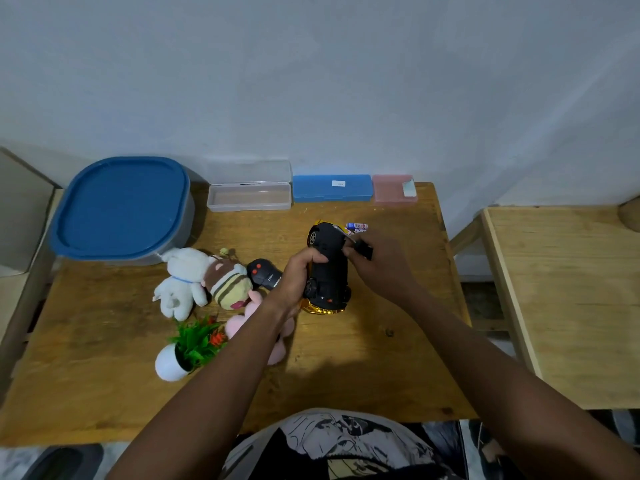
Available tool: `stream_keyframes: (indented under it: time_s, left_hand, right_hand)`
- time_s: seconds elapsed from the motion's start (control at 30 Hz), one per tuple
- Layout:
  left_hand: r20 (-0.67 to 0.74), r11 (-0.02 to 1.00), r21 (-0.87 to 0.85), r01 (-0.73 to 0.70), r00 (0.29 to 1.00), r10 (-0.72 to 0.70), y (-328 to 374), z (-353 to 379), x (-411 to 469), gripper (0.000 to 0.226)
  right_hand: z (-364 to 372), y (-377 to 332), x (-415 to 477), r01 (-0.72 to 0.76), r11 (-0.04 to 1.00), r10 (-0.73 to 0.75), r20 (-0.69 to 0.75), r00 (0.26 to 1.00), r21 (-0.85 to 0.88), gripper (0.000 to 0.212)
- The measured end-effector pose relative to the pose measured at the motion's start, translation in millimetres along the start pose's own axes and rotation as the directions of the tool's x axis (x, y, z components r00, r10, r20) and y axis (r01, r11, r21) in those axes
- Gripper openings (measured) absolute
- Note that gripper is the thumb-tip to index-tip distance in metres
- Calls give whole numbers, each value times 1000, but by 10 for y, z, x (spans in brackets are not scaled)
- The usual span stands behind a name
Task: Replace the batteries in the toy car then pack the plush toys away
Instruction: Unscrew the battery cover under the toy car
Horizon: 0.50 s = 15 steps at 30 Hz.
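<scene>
The gold toy car (327,268) lies upside down on the wooden table (104,375), its black underside facing up. My left hand (299,277) grips the car's left side. My right hand (379,263) holds a small black piece (364,251), probably the battery cover, just right of the car. Loose batteries (356,227) lie behind the car. A white plush (183,280), a striped bee plush (228,284) and a pink plush (242,323), partly hidden by my left arm, lie to the left.
A black remote control (264,273) sits between the plush toys and the car. A grey bin with a blue lid (121,209) stands at the back left. An open clear case (249,195), a blue case (331,188) and a pink case (394,189) line the wall. A small potted plant (188,348) lies tipped.
</scene>
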State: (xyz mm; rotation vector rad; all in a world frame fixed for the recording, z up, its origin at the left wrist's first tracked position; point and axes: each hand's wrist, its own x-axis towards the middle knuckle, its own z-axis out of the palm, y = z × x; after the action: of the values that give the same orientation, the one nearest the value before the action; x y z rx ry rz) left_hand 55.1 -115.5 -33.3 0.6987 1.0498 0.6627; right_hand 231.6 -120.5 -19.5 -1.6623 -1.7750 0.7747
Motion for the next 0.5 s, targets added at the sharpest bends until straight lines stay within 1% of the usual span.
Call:
stream_keyframes:
  time_s: [0.07, 0.13, 0.17, 0.23, 0.3, 0.37, 0.5]
  left_hand:
    - [-15, 1000, -16, 3, 1000, -3, 7, 17, -12, 27]
    - [-56, 999, -40, -12, 998, 10, -1, 22, -3, 36]
    - [-85, 998, -52, -22, 996, 18, -8, 15, 6, 43]
    - [-125, 996, -77, -35, 992, 25, -22, -1, 18, 55]
    - [-127, 995, -96, -32, 992, 20, -44, -25, 29, 60]
    - [-117, 993, -112, -31, 993, 18, -68, -58, 35, 56]
    - [-69, 989, -146, -15, 998, 5, -129, -109, 38, 55]
  right_hand:
    - [-12, 62, -16, -50, 996, 51, -27, 998, 68, 11]
    - [-7, 183, -44, -124, 988, 130, -67, 989, 96, 15]
    - [6, 255, -67, -168, 982, 174, -70, 982, 83, 14]
    - [48, 404, -140, -253, 967, 252, -44, 967, -4, 9]
    - [106, 534, -219, -301, 951, 300, -22, 954, -70, 8]
    - [156, 602, -266, -315, 943, 317, 3, 948, -111, 9]
    - [202, 658, -301, -275, 942, 284, 22, 958, -193, 11]
